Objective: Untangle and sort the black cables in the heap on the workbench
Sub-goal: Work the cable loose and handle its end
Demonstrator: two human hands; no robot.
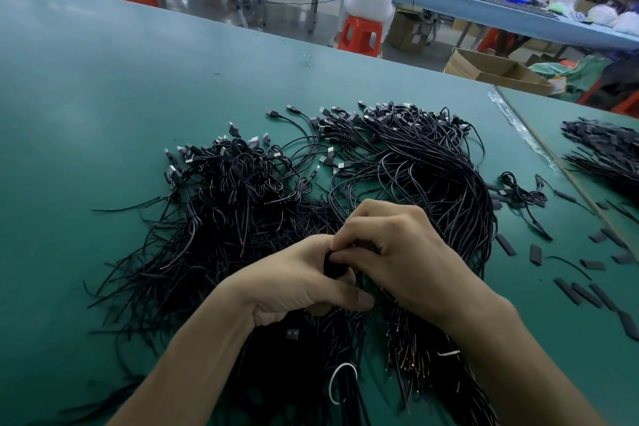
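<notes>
The heap of black cables (311, 211) sprawls across the green workbench (103, 121), its near strands cut off at the bottom edge. The left hand (297, 287) is curled tight around a bunch of cables; the right hand (390, 249), touching it, pinches something black that its fingers mostly hide. Farther right, an open cardboard box (494, 71) sits beyond the bench, contents unreadable.
</notes>
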